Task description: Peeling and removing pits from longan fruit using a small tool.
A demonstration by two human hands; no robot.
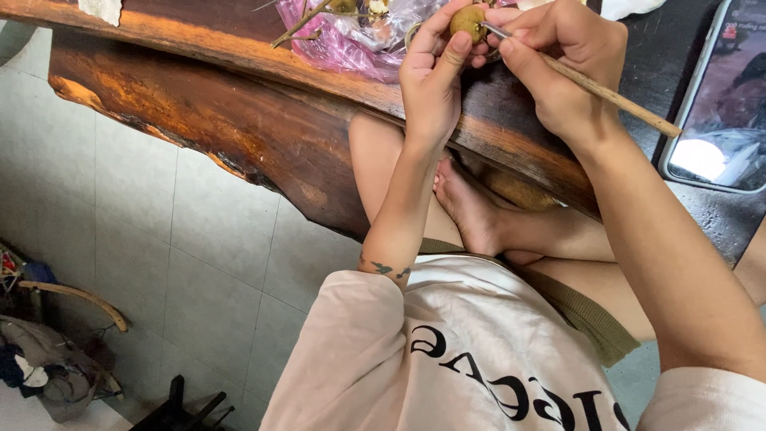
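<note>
the pink bag [343, 44] and phone [718, 104] are cut off by the frame's edges.

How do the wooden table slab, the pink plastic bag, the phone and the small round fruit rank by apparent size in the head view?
1. wooden table slab
2. pink plastic bag and phone: both cut off by the frame, too close to rank
3. small round fruit, held in the left hand

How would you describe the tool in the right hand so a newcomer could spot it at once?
Start at the dark wooden table along the top, then find the two hands at its edge. The right hand holds a thin wooden stick slanting down to the right, its metal tip against the small round brown fruit in the left hand. Nothing else nearby is so long and straight.
</note>
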